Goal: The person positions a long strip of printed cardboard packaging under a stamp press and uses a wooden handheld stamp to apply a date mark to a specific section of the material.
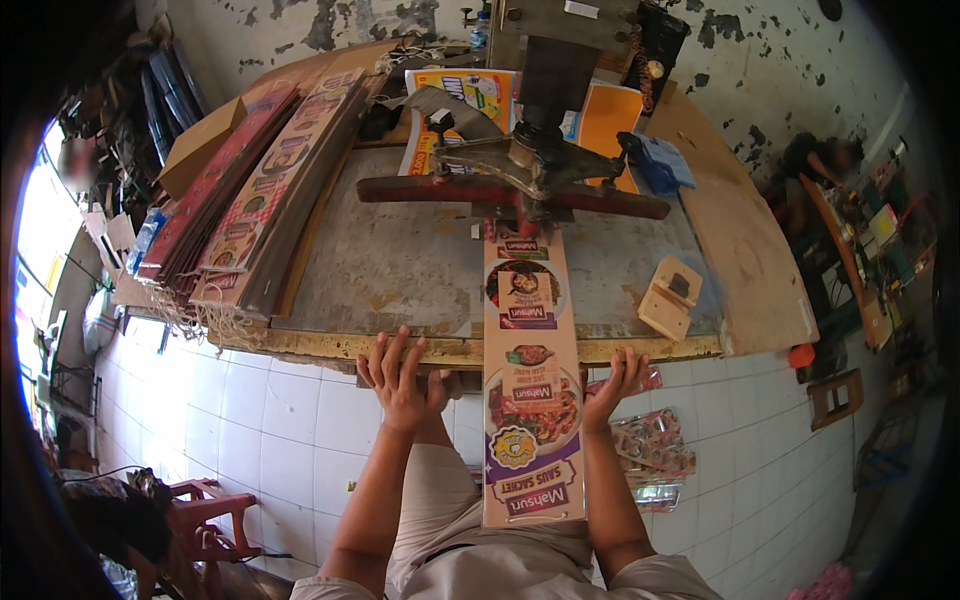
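A long printed cardboard strip [533, 440] runs from my lap over the table's front edge. Its far end reaches under the dark red bar of a metal press [520, 190]. Left of the strip, my left hand [398, 385] rests at the wooden table edge with fingers stretched and apart, holding nothing. My right hand [612, 388] is just right of the strip, its fingers up against the same edge. No object shows in it; whether its palm touches the strip I cannot tell.
Stacks of long printed strips [285, 170] with strings lie on the table's left side. A wooden block [670, 298] sits to the right. Behind the press are orange printed sheets [610, 120]. Small printed packs [655, 445] lie on the tiled floor; a red stool [215, 515] stands lower left.
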The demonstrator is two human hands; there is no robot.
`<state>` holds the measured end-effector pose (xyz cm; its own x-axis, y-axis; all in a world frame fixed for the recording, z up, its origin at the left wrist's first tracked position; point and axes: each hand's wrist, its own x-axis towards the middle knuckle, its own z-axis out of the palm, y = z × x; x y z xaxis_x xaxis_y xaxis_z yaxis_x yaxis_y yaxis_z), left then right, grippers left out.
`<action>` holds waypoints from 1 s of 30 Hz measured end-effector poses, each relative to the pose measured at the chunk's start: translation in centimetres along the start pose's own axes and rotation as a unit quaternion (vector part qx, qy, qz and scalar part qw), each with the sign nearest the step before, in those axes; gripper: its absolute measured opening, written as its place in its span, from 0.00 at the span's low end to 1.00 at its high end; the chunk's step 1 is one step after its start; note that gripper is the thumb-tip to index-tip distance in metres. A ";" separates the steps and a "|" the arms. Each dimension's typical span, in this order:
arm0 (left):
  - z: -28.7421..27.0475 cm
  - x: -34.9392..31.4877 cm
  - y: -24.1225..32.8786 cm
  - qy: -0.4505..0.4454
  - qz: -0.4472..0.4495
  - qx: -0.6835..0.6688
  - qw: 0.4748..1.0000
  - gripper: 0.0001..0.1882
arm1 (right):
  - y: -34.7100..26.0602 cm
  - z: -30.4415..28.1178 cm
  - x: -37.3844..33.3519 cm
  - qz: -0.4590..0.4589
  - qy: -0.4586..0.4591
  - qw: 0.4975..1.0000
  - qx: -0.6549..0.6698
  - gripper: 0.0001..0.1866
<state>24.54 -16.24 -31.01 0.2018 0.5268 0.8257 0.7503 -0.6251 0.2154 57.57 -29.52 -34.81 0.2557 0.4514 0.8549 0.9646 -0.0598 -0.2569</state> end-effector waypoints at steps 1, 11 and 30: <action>-0.1 0.0 0.0 -0.002 -0.002 -0.003 1.000 0.29 | -0.1 0.0 -0.1 -0.002 0.000 1.000 -0.001 0.33; -0.1 0.3 0.0 0.002 0.002 0.008 1.000 0.27 | -0.3 0.3 0.2 -0.020 0.018 1.000 -0.011 0.33; -0.5 0.5 0.0 -0.015 0.001 -0.010 1.000 0.30 | -1.2 0.0 0.6 0.007 0.004 1.000 -0.014 0.32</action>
<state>24.29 -16.31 -30.34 0.2224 0.5414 0.8108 0.7365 -0.6382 0.2241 56.56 -29.23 -34.02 0.2703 0.4433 0.8546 0.9621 -0.0922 -0.2565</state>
